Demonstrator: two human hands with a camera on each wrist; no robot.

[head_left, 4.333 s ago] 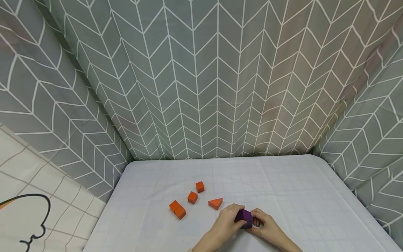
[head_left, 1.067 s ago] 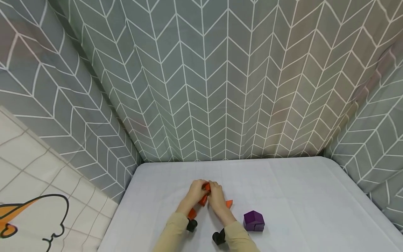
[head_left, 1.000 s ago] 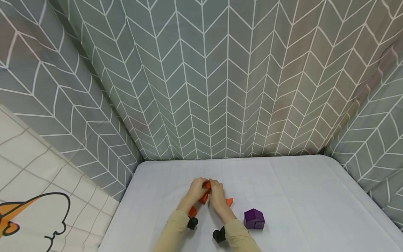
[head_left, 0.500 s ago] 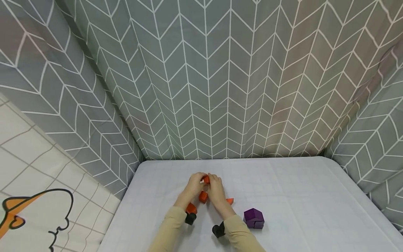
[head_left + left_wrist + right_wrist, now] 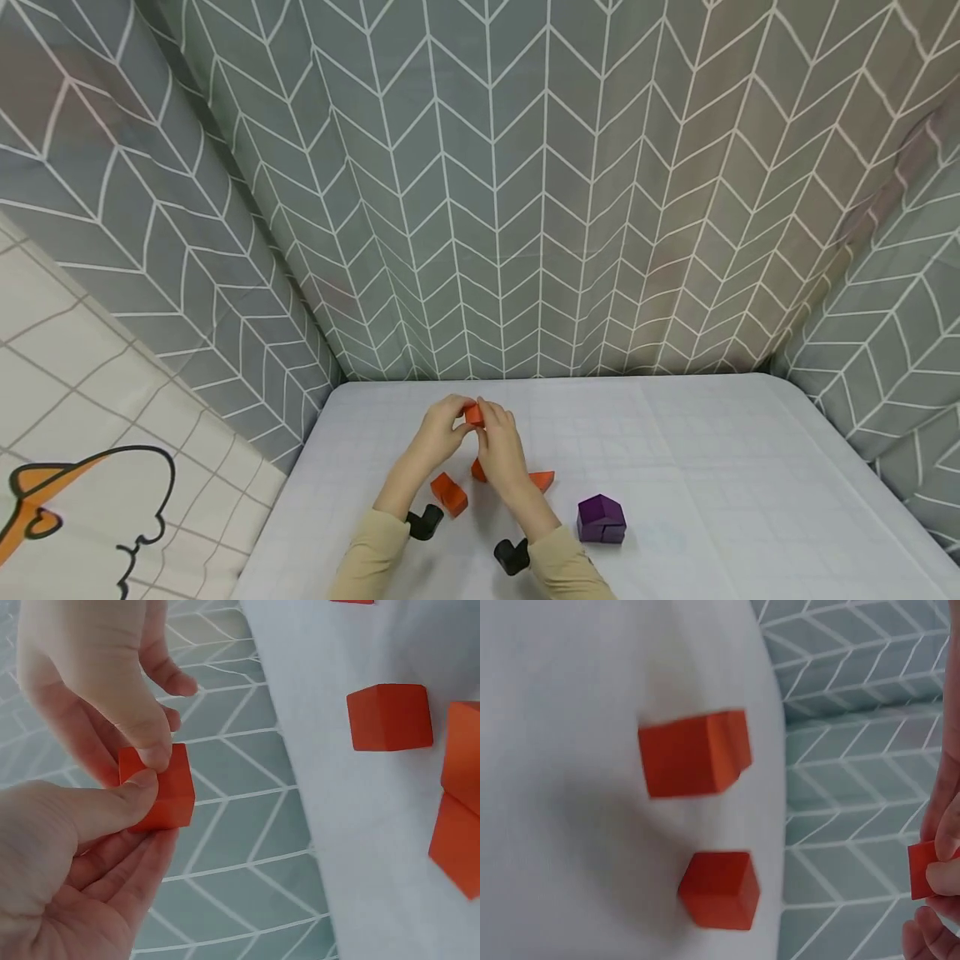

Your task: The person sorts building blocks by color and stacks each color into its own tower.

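Both hands hold one small orange block [image 5: 473, 415] raised near the table's far side. My left hand [image 5: 438, 429] pinches it from the left; in the left wrist view its thumb lies across the block's face, with fingers underneath. My right hand [image 5: 501, 442] pinches it from the other side. Below the hands, another orange block [image 5: 390, 716] rests on the table. Two orange blocks [image 5: 449, 494] touch each other by the left forearm. An orange triangular block [image 5: 542, 481] is partly covered by the right wrist.
To the right of the right forearm stands a purple block assembly [image 5: 601, 519], shaped like a small house. Black wrist devices [image 5: 512, 556] hang under both sleeves. Patterned grey curtains [image 5: 517, 208] enclose the white-covered table [image 5: 712, 483] at the back and sides.
The purple assembly, held in both hands in the oldest frame, now stands on the table. Both hands went to the orange blocks and have lifted one up and slightly left.
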